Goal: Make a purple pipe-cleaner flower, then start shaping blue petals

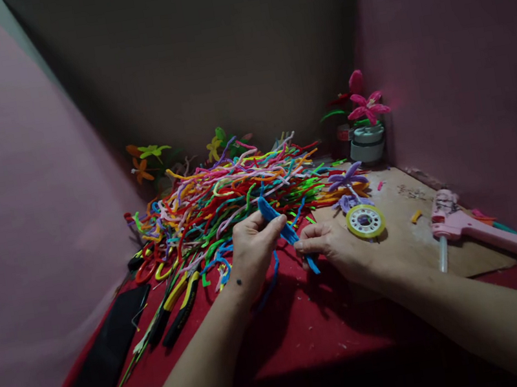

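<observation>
Between my two hands is a blue pipe cleaner piece [287, 233], folded into a thick strip with loose ends. My left hand [256, 246] pinches its upper part between thumb and fingers. Lower down, my right hand [325, 243] pinches it near the tail end, which sticks out below the fingers. Some blue strands [221, 268] hang and curl beside my left wrist. Just behind the hands lies a large heap of many-coloured pipe cleaners [238, 190]. Close to my right hand is a yellow-rimmed tape roll [365, 221] with a purple pipe cleaner flower [347, 177] behind it.
A pink glue gun [484, 228] rests on a board [405, 249] at the right. Yellow-black pliers [181, 307] and a dark flat phone-like slab [107, 351] lie left on the red cloth [303, 350]. A pot [367, 145] with a pink flower [368, 107] stands behind. Pink walls flank both sides.
</observation>
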A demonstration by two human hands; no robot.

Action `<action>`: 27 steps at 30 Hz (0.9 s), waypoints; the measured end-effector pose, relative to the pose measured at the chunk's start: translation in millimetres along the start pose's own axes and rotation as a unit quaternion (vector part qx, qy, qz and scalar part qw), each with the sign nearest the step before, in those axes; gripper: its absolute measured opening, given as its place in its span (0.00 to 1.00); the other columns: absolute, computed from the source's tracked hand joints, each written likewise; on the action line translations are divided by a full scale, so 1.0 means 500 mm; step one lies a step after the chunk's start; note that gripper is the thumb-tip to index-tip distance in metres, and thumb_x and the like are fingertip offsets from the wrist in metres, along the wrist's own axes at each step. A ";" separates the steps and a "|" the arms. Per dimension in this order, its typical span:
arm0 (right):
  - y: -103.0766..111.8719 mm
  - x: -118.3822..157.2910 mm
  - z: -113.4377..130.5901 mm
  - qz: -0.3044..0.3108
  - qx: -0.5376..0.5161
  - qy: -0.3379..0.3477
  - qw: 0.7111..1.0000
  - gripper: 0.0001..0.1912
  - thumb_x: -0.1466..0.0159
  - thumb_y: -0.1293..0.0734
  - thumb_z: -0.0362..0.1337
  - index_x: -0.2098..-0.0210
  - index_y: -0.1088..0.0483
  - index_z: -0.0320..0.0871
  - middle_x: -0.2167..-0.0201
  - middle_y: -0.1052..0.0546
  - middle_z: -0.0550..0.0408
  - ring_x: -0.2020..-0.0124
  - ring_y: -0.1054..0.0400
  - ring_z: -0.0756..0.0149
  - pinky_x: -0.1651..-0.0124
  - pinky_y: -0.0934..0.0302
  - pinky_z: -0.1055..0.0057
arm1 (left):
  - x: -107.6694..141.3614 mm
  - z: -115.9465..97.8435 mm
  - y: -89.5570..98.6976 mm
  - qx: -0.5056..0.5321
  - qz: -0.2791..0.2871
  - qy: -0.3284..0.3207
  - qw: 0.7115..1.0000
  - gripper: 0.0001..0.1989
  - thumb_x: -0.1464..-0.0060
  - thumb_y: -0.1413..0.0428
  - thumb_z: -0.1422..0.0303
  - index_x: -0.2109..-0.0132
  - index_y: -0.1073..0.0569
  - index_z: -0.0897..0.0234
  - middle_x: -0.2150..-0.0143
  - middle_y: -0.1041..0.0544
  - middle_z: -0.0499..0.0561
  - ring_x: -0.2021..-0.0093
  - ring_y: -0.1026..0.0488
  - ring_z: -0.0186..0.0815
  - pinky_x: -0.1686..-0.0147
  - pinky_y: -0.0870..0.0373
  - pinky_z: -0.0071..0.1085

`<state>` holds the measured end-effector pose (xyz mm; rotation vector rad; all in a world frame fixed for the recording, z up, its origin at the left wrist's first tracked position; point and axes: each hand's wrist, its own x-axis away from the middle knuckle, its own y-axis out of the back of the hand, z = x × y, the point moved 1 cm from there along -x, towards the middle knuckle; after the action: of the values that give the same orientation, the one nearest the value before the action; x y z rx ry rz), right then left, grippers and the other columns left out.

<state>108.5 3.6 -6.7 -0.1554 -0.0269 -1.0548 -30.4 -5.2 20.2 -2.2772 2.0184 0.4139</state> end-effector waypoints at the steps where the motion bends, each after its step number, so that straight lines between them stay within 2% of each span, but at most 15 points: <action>1: 0.000 0.001 0.002 -0.001 0.012 0.001 1.000 0.09 0.51 0.37 0.32 0.85 0.39 0.41 0.88 0.34 0.60 0.86 0.45 0.75 0.81 0.53 0.75 | -0.002 -0.001 0.005 -0.004 -0.008 -0.004 1.000 0.10 0.56 0.43 0.64 0.77 0.33 0.66 0.83 0.40 0.41 0.82 0.47 0.23 0.81 0.49 0.23; 6: -0.003 0.006 0.010 -0.013 0.050 0.005 0.999 0.08 0.53 0.37 0.30 0.86 0.38 0.40 0.88 0.37 0.60 0.85 0.47 0.75 0.80 0.54 0.74 | -0.014 -0.001 0.032 -0.067 -0.055 -0.015 0.996 0.11 0.57 0.43 0.64 0.78 0.32 0.66 0.83 0.39 0.42 0.82 0.46 0.24 0.82 0.50 0.23; 9: -0.004 0.008 0.012 -0.007 0.046 -0.005 0.999 0.07 0.54 0.37 0.30 0.86 0.39 0.40 0.88 0.40 0.62 0.85 0.48 0.76 0.80 0.54 0.74 | -0.017 0.001 0.040 -0.091 -0.061 -0.023 0.994 0.11 0.56 0.43 0.63 0.78 0.31 0.66 0.83 0.37 0.43 0.82 0.44 0.25 0.82 0.49 0.23; 15: -0.004 0.008 0.010 0.017 0.027 -0.006 0.999 0.08 0.54 0.36 0.32 0.85 0.40 0.41 0.88 0.41 0.63 0.85 0.50 0.76 0.81 0.55 0.75 | -0.018 -0.006 0.044 -0.223 -0.123 -0.116 0.960 0.09 0.54 0.44 0.63 0.74 0.28 0.65 0.81 0.35 0.44 0.79 0.41 0.27 0.79 0.45 0.23; 17: -0.004 0.009 0.011 0.016 0.030 -0.009 0.999 0.09 0.53 0.35 0.33 0.86 0.40 0.41 0.89 0.40 0.63 0.86 0.50 0.76 0.81 0.56 0.75 | -0.022 -0.009 0.052 -0.203 -0.142 -0.123 0.961 0.09 0.55 0.44 0.63 0.74 0.28 0.65 0.81 0.35 0.44 0.79 0.41 0.26 0.79 0.44 0.22; 20: -0.003 0.010 0.012 -0.009 0.046 -0.006 0.999 0.09 0.54 0.35 0.32 0.86 0.40 0.41 0.90 0.41 0.63 0.86 0.50 0.76 0.82 0.57 0.74 | -0.034 -0.012 0.066 -0.051 -0.158 -0.067 0.984 0.10 0.55 0.44 0.62 0.73 0.29 0.66 0.83 0.38 0.42 0.83 0.44 0.24 0.84 0.47 0.21; 23: 0.001 0.006 0.007 -0.025 0.035 0.015 0.999 0.09 0.53 0.36 0.32 0.86 0.40 0.41 0.89 0.40 0.62 0.86 0.49 0.76 0.81 0.55 0.75 | -0.036 -0.010 0.067 0.094 -0.127 0.024 0.987 0.14 0.56 0.43 0.58 0.69 0.31 0.66 0.81 0.37 0.42 0.86 0.46 0.21 0.87 0.50 0.20; 25: 0.003 0.000 0.002 -0.023 0.025 0.033 0.999 0.10 0.50 0.36 0.33 0.85 0.39 0.41 0.88 0.39 0.62 0.85 0.47 0.76 0.81 0.53 0.75 | -0.029 -0.007 0.052 0.104 -0.056 0.078 0.990 0.15 0.56 0.42 0.58 0.69 0.31 0.66 0.80 0.36 0.43 0.86 0.47 0.21 0.88 0.53 0.20; 27: 0.005 -0.006 -0.004 -0.027 0.028 0.042 0.998 0.10 0.49 0.37 0.34 0.84 0.39 0.41 0.88 0.37 0.62 0.86 0.47 0.76 0.80 0.52 0.75 | -0.017 -0.002 0.031 0.066 0.026 0.102 0.992 0.14 0.56 0.42 0.59 0.73 0.32 0.67 0.81 0.37 0.43 0.86 0.47 0.20 0.88 0.54 0.20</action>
<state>108.8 7.1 -9.1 -0.0592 0.0148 -1.1116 -46.4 0.8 25.2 -2.2732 2.1300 0.0495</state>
